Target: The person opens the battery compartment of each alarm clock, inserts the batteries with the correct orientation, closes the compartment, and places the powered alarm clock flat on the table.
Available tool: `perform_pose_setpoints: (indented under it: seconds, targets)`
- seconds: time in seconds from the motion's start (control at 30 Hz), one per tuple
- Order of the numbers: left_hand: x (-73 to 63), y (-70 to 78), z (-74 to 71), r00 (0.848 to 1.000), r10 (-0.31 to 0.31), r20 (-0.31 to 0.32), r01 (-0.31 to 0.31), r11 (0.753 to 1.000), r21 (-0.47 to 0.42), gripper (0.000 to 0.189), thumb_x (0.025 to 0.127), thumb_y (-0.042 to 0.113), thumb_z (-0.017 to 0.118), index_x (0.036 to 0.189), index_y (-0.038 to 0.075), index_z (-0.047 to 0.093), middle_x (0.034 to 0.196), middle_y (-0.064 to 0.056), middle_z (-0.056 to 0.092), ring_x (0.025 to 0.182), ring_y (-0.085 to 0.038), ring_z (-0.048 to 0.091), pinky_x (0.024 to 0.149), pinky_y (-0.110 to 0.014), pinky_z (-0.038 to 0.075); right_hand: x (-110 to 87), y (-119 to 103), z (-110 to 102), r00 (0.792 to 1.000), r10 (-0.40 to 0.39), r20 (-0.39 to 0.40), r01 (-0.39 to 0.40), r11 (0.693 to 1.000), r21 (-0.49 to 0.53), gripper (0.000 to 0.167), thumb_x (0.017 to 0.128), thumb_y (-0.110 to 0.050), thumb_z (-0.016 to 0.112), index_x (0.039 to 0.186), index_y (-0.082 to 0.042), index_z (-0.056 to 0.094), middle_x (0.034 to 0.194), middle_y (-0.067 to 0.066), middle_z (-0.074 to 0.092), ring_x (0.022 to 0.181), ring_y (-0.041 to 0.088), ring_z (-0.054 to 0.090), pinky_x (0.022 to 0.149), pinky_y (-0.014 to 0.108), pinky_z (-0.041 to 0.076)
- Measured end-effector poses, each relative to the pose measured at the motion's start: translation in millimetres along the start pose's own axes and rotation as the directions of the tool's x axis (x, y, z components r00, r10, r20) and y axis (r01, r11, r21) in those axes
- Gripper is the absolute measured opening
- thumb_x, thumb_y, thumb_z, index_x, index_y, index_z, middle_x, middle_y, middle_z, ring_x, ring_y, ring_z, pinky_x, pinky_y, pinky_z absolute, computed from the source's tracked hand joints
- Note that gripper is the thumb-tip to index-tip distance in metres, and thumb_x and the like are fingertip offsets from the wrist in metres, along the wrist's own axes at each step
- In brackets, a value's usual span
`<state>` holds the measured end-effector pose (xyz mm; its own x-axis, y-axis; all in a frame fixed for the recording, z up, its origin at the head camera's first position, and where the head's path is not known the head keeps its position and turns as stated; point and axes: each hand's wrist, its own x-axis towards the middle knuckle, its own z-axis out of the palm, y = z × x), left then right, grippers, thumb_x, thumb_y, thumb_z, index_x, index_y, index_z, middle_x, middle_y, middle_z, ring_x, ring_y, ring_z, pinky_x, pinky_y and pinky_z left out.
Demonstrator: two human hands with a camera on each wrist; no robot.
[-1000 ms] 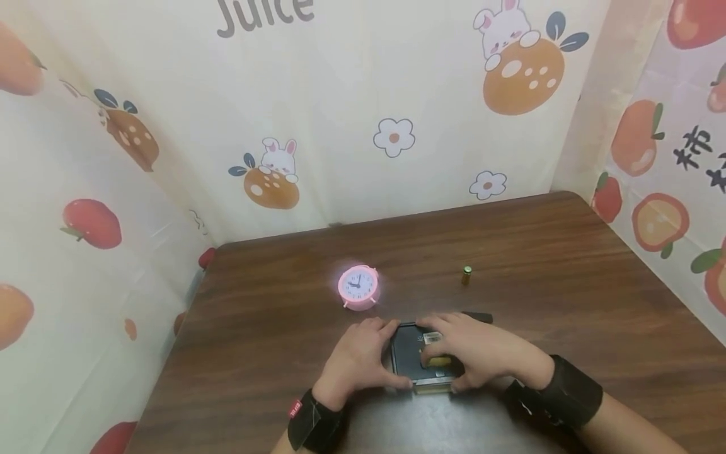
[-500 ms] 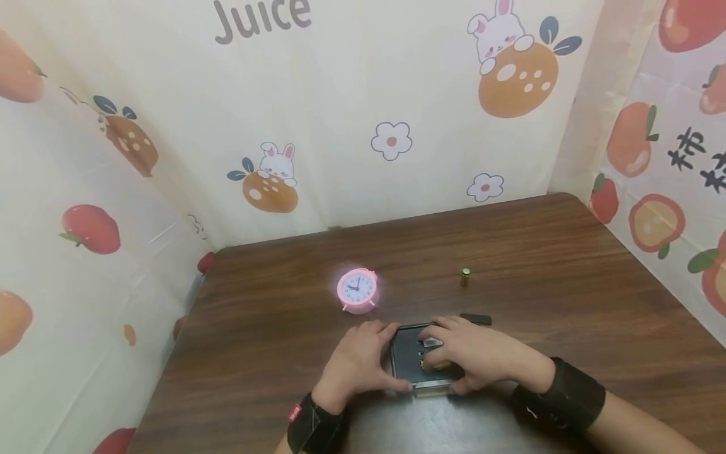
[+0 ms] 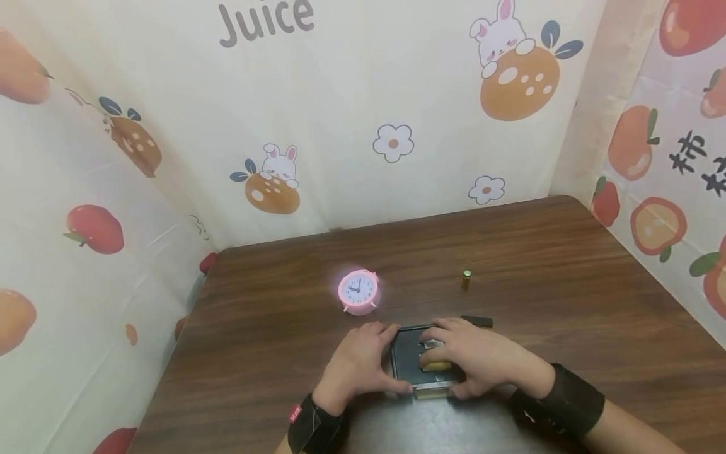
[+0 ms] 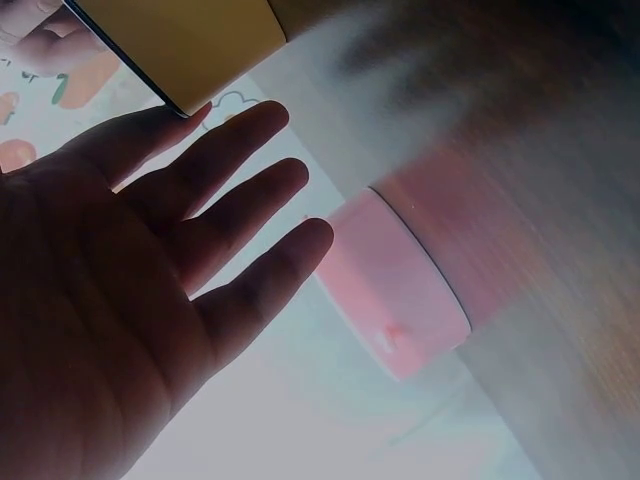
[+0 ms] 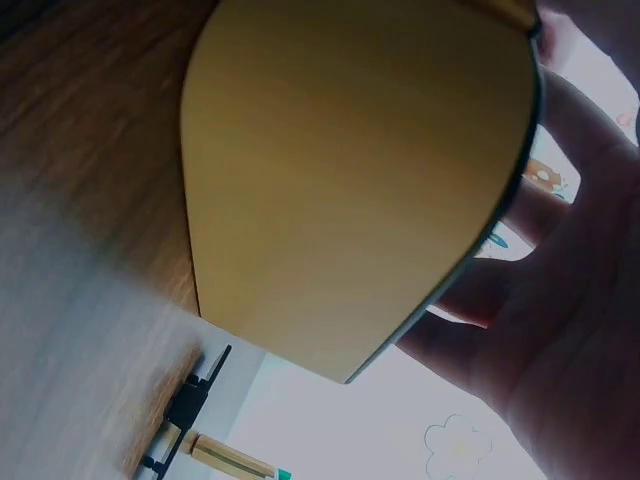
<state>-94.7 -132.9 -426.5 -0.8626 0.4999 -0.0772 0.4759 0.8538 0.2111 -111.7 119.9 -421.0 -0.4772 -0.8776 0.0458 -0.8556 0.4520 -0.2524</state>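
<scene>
A box-shaped device [image 3: 407,354] with a black face and yellow sides lies on the table, black face up, between both hands. My left hand [image 3: 358,360] holds its left end, thumb at the near edge and index finger at the far corner; the other fingers extend away in the left wrist view. Across the right end, my right hand [image 3: 482,354] has its thumb at the near edge and bent fingers on the black face. Those fingers touch a yellow battery [image 3: 437,366] in a slot and partly hide it. The right wrist view shows the device's yellow side [image 5: 340,190].
A pink alarm clock [image 3: 358,290] stands behind the left hand. Further right, a green-topped battery [image 3: 466,280] stands upright. A small black cover [image 3: 478,321] lies just beyond the right hand. Patterned cloth [image 3: 340,94] borders the brown table [image 3: 272,290].
The right hand's fingers have shifted slightly and bent over the slots in the black face. The left hand and the device have stayed in place.
</scene>
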Motion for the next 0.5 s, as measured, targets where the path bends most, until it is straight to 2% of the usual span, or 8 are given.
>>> perform_pose_setpoints:
  seconds: [0.33, 0.5]
  targets:
    - [-0.8, 0.8, -0.3, 1.000, 0.002, 0.001, -0.002, 1.000, -0.008, 0.101, 0.060, 0.076, 0.070, 0.140, 0.017, 0.051, 0.126, -0.001, 0.061, 0.111, -0.016, 0.055, 0.100, -0.040, 0.046, 1.5, -2.1, 3.1, 1.000, 0.017, -0.001, -0.017, 0.996, -0.083, 0.062, 0.064, -0.046, 0.083, 0.121, -0.042, 0.058, 0.129, 0.003, 0.054, 0.116, 0.027, 0.051, 0.090, 0.047, 0.048]
    - [-1.4, -0.4, -0.4, 1.000, 0.009, -0.011, -0.009, 1.000, -0.008, 0.101, 0.061, 0.076, 0.070, 0.140, 0.017, 0.051, 0.125, -0.001, 0.062, 0.110, -0.016, 0.056, 0.099, -0.039, 0.046, 4.9, -0.3, 5.6, 1.000, -0.012, -0.021, 0.010, 0.996, -0.093, 0.060, 0.062, -0.047, 0.082, 0.118, -0.043, 0.059, 0.127, 0.001, 0.055, 0.110, 0.023, 0.050, 0.085, 0.043, 0.048]
